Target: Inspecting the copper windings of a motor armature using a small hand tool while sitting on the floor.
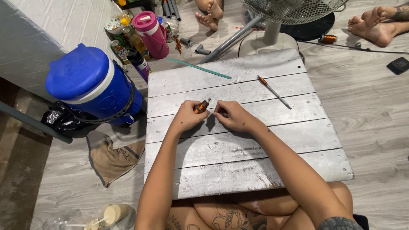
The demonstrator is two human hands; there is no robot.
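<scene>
Now left hand (186,117) pinches amber piece (201,106); right hand (230,116) beside.

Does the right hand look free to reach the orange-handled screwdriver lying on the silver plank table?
Probably yes. The right hand rests on the silver plank table, and the orange-handled screwdriver lies just beyond it to the right, with only bare planks between them.

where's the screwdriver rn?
Head view: the screwdriver lies untouched on the silver plank board, toward its far right side, up and to the right of the right hand and below the standing fan's base.
</scene>
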